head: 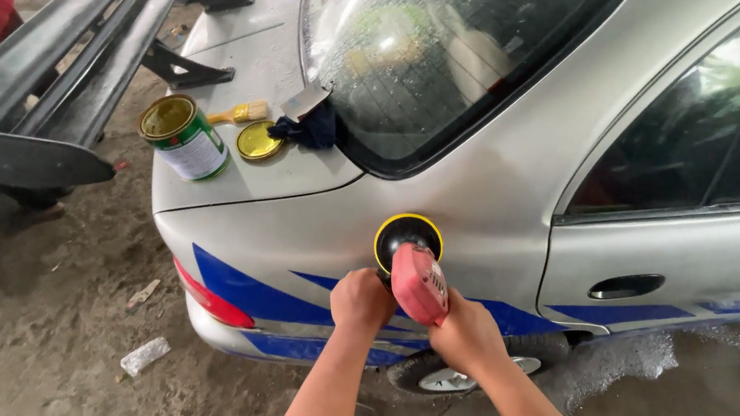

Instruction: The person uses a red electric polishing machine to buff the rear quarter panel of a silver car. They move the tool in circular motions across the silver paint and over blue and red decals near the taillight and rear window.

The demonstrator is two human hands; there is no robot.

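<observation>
I hold a red power polisher (418, 283) with both hands against the rear quarter panel of a silver car (488, 166). Its black pad with a yellow rim (408, 235) presses flat on the panel, just above the blue stripe (256, 295). My left hand (361, 300) grips the side handle left of the tool. My right hand (468, 335) wraps the red body from behind.
On the trunk lid stand an open tin can (184, 136), its yellow lid (259, 140), a small brush (241, 112) and a dark cloth (310, 127). A black spoiler (59, 57) juts out at left. The rear wheel (448, 376) sits below my hands on dirt ground; wet patches lie at right.
</observation>
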